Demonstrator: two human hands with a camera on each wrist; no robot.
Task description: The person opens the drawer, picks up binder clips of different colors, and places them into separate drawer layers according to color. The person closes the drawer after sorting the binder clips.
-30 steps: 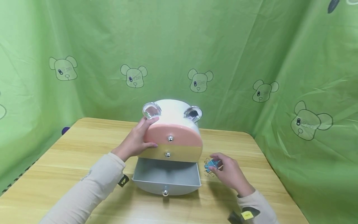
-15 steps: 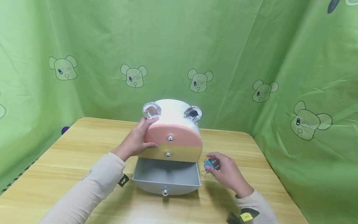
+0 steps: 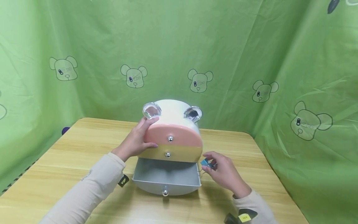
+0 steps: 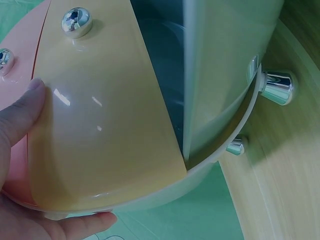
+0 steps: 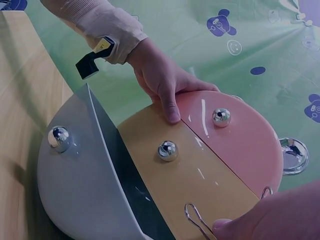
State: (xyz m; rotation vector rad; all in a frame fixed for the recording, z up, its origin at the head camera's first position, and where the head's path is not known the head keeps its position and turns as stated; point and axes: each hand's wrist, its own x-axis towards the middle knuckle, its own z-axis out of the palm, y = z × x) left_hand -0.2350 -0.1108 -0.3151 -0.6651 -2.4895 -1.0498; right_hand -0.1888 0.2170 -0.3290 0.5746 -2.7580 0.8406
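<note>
A small chest of drawers (image 3: 171, 112) with a white top and silver ears stands on the table. Its pink and yellow drawers are closed; the grey bottom drawer (image 3: 167, 189) is pulled out, and its visible floor is bare. My left hand (image 3: 135, 140) holds the chest's left side, the thumb (image 4: 22, 114) on the front and other fingers around the edge. Just right of the grey drawer, my right hand (image 3: 225, 171) pinches blue binder clips (image 3: 205, 163). Their wire handles stick out toward the drawer; fingers partly hide them, so their number is unclear.
The wooden table (image 3: 84, 149) carries the chest near its middle. Behind and at both sides hangs a green curtain (image 3: 167, 40) with bear prints. Silver knobs (image 5: 168, 150) jut from the drawer fronts.
My right hand has moved left with the binder clips, closer to the grey drawer's right edge. The left hand and the chest have stayed where they were.
</note>
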